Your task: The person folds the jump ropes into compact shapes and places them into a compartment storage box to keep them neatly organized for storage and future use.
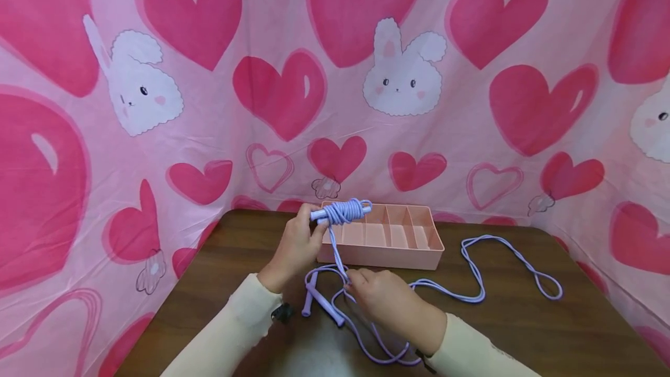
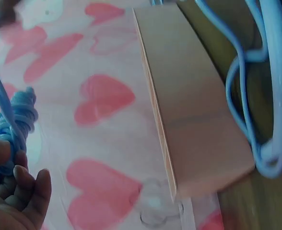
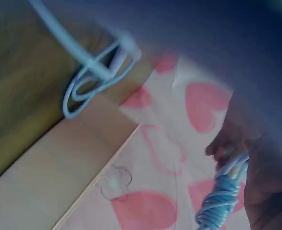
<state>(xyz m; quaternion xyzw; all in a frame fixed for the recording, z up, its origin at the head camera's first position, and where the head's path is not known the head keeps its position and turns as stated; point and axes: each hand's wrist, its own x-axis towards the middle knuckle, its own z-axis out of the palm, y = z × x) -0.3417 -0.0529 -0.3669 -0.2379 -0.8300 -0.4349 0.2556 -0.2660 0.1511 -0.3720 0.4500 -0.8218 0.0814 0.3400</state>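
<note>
A lilac-blue jump rope [image 1: 345, 212] is held up by my left hand [image 1: 297, 246], which grips it at the handle end. Its cord is wound in tight turns round the handles, as the coil [image 2: 23, 112] in the left wrist view and the coil [image 3: 220, 203] in the right wrist view show. From the coil a doubled length of cord [image 1: 337, 252] hangs down to my right hand [image 1: 392, 301], whose fingers pinch it. Below, a second set of purple handles [image 1: 327, 305] lies on the table, one crossing the other, with loops of cord around them.
Behind the hands stands a pink divided box [image 1: 382, 258] with several compartments. Doubled cord [image 1: 473, 272] trails over the brown wooden table [image 1: 523, 324] to a loop at the right. A pink heart-and-rabbit curtain [image 1: 345, 109] hangs round the table's back and sides.
</note>
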